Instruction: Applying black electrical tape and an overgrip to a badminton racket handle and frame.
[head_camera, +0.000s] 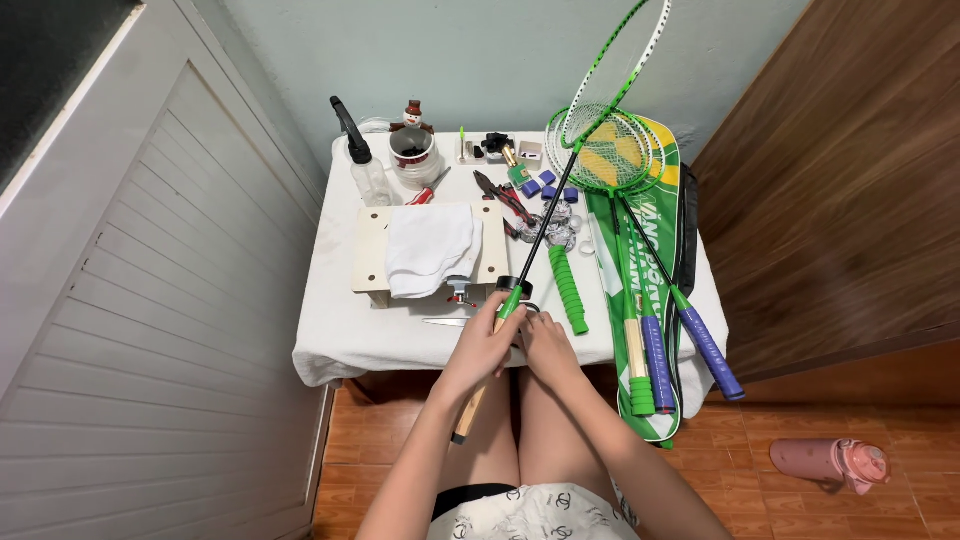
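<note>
Left hand (487, 345) clamped on bare wooden racket handle (470, 408); racket shaft (545, 215) runs up-right away over white table (340, 320). Right hand (548, 347) touches beside it, fingers closed near green cone; grip unclear.

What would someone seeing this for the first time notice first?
Most striking is the green badminton racket, slanting up from the table's front edge to the wall, its bare wooden handle gripped by the left hand with the right hand beside it. More rackets lie on a green cover at the table's right. A white cloth lies on a wooden board at its centre.
</note>
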